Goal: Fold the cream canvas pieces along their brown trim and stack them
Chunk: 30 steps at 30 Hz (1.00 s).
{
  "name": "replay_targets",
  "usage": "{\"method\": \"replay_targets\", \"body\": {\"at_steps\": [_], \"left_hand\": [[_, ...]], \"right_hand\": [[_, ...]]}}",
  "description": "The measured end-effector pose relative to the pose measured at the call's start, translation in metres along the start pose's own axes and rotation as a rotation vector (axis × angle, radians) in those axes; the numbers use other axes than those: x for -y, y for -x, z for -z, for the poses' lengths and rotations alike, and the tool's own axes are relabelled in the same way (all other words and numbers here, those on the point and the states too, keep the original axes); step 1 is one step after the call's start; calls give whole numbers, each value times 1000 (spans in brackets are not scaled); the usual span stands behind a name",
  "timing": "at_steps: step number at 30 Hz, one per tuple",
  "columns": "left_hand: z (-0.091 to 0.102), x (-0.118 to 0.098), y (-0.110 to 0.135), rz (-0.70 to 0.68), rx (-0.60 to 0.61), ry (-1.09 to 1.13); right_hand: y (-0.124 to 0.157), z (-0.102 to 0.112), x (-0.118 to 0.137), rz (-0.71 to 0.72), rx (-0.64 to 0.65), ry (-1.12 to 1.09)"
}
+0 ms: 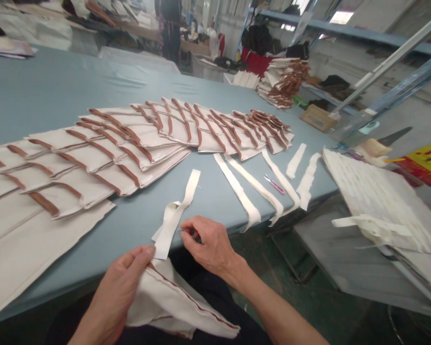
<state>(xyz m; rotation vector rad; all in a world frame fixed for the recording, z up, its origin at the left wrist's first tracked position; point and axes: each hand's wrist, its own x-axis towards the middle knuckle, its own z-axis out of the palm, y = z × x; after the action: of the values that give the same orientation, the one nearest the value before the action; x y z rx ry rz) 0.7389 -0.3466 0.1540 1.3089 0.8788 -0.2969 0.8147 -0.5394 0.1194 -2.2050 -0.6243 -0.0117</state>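
My left hand (129, 268) pinches the lower end of a white fabric strip (181, 203) together with a cream fabric piece (187, 299). The cream piece has dark brown edging and hangs over my lap. From my fingers the strip runs up onto the table, with a twist in its middle. Just right of the strip is my right hand (210, 244), thumb and fingertips pressed together. Whatever they may hold is too small to make out. A pink-handled seam ripper (275, 184) lies among loose white strips (237, 187) at the table's near edge.
Overlapping cream panels with brown edging (129, 148) spread across the blue-green table (68, 76). A stack of similar pieces (283, 81) stands at the far right. A side board (377, 201) with white strips (373, 227), a small cardboard box (319, 118) and a shelf frame are on the right.
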Motion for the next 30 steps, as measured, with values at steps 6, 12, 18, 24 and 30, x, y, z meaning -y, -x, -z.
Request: {"method": "replay_targets", "body": {"at_steps": [6,12,18,24,30], "left_hand": [[5,15,-4,-73,100,-137],[-4,31,3,-509,96,-491],[-9,33,2,-523,65,-495],[-5,33,-2,-396,4,-380],[4,34,-17,-431,62,-428]], "right_hand": [[2,3,3,-24,5,-30],[-8,11,2,-139,-18,-60],[-15,13,-6,-208,-22,-62],[-30,23,-2,-148,137,89],[-76,41,12,-27,459,437]]}}
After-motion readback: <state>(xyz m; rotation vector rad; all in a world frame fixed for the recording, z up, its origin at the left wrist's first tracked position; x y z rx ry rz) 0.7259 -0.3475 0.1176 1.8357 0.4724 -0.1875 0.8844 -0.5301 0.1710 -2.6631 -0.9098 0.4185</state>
